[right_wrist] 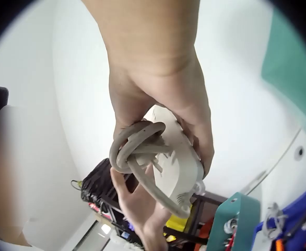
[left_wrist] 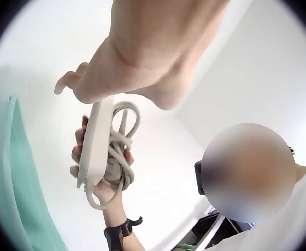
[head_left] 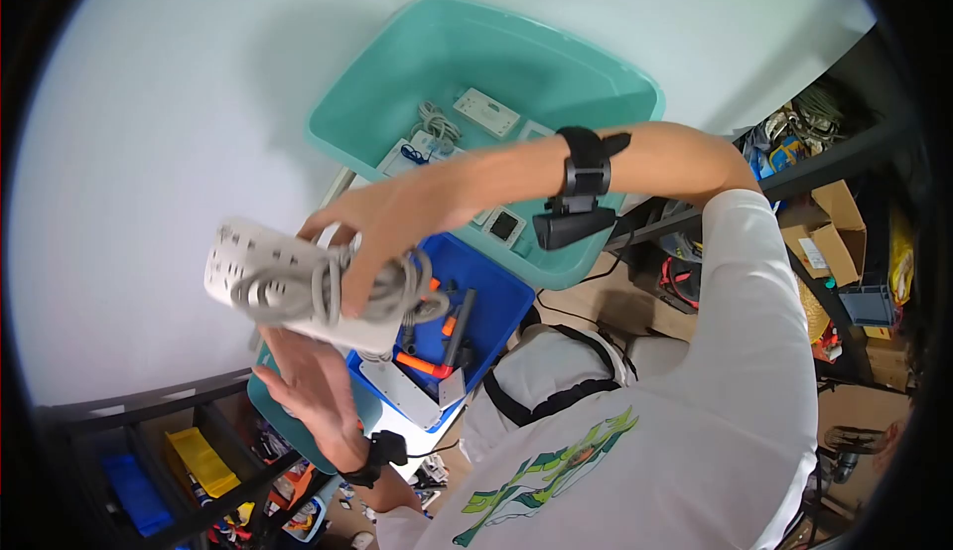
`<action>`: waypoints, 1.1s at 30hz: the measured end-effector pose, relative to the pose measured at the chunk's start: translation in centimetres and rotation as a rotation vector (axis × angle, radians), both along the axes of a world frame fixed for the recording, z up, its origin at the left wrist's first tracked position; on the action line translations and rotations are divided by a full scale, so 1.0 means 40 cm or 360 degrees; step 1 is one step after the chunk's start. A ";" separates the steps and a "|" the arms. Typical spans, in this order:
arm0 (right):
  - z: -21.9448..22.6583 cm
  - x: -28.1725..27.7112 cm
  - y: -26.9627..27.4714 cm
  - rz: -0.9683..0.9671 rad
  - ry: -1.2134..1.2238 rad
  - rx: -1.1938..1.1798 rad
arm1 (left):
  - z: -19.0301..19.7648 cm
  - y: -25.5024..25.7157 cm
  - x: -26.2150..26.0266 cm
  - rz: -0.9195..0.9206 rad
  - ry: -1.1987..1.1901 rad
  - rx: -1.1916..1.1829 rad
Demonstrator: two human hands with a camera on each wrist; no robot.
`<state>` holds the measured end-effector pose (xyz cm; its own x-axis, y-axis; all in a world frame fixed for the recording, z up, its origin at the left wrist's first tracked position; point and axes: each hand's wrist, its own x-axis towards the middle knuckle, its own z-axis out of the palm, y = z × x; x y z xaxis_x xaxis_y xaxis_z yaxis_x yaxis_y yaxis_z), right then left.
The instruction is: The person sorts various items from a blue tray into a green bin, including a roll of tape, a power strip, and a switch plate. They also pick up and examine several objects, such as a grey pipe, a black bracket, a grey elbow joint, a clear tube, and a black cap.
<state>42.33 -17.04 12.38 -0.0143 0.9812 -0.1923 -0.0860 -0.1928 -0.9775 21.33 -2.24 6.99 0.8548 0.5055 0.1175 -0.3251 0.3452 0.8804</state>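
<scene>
Power strip (left_wrist: 97, 145), white, grey cord (right_wrist: 149, 184)

The large bin (head_left: 536, 44) is teal-green. Just beside the bin, a deep blue tray (head_left: 508, 297) bears pipes (head_left: 460, 330) in dark grey and orange. Near the bin, the power strip (head_left: 233, 252) is off-white — its cord (head_left: 320, 290) grey. Below the bin, the white shirt (head_left: 695, 381) has a print (head_left: 546, 473) — green and yellow.
</scene>
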 end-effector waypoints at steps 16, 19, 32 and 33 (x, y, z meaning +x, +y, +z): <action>-0.634 0.483 -0.251 0.1362 -0.1205 -0.1691 | -0.015 -0.014 -0.250 0.0359 0.1031 0.0864; -0.602 0.420 -0.245 0.2031 -0.1658 -0.1434 | -0.032 -0.027 -0.265 0.0440 0.1218 0.0801; -0.900 0.464 -0.250 0.2209 -0.1295 -0.1290 | -0.110 -0.063 -0.267 0.0325 0.1465 0.0628; -0.919 0.474 -0.263 0.2226 -0.1284 -0.1296 | -0.113 -0.064 -0.262 0.0277 0.1461 0.0649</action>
<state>61.30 -27.55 -24.39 -0.3283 -0.0063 -0.9446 0.9401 -0.0993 -0.3261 10.86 -4.81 2.45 0.6201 0.6994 -0.3555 0.5177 -0.0243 0.8552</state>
